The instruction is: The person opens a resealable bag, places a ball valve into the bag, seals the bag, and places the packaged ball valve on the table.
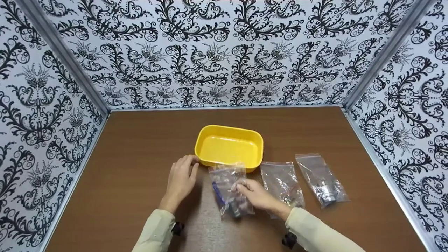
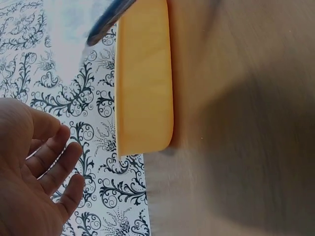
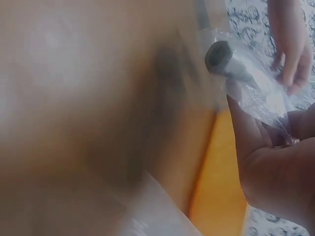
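Note:
A clear zip bag hangs from my right hand, which pinches its side in front of the yellow tray. Inside that bag are a long blue piece and a dark lump; in the right wrist view a dark cylindrical piece shows through the plastic. My left hand is by the tray's near left corner, fingers relaxed and holding nothing. In the left wrist view this hand appears with loosely bent fingers beside the tray's outer wall.
Two more clear zip bags lie to the right on the brown table: one with small mixed pieces, the other with a silvery cylindrical item. Patterned walls enclose the table at the back and sides.

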Motion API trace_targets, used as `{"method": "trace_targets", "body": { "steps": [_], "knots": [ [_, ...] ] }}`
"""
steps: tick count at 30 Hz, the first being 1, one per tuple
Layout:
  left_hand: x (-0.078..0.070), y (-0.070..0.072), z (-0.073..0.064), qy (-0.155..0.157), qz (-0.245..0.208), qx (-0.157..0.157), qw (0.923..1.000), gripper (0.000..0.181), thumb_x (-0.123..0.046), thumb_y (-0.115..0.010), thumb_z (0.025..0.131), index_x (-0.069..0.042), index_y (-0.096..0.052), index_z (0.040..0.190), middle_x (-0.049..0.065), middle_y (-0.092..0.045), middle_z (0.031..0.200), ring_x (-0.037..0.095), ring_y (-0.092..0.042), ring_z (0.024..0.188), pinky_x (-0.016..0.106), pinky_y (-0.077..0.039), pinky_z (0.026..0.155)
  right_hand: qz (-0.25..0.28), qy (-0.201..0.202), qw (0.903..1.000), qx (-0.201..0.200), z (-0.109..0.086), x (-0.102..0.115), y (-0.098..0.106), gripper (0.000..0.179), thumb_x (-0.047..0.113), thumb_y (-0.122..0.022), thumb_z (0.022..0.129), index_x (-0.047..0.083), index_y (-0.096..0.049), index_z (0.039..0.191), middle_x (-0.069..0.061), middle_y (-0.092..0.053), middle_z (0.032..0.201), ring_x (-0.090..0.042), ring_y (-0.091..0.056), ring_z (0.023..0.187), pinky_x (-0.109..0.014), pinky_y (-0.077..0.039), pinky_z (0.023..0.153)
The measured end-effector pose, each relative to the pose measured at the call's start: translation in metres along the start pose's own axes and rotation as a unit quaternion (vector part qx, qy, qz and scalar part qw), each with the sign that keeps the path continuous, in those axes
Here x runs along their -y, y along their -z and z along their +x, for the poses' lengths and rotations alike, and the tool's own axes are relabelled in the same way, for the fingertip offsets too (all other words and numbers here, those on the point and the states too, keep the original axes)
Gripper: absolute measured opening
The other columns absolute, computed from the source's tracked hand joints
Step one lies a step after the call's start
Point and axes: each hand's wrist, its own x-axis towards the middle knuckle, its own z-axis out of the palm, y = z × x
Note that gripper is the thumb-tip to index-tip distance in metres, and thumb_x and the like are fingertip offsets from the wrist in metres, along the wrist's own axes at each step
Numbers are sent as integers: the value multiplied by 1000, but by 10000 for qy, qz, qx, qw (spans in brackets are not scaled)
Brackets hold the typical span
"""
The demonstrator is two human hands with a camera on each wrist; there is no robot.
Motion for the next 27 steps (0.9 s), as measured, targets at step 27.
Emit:
{"method": "trace_targets", "body": {
  "steps": [27],
  "knots": [
    [5, -3, -3, 90, -96, 116, 9998, 10, -12, -63, 93, -14, -65, 102, 0, -66, 93, 21, -62, 93, 41, -46, 85, -746, -1001, 9896, -721, -9, -11, -12, 45, -3, -65, 82, 0, -42, 121, -12, -61, 84, -15, -60, 57, -31, -53, 51]
  ]
}}
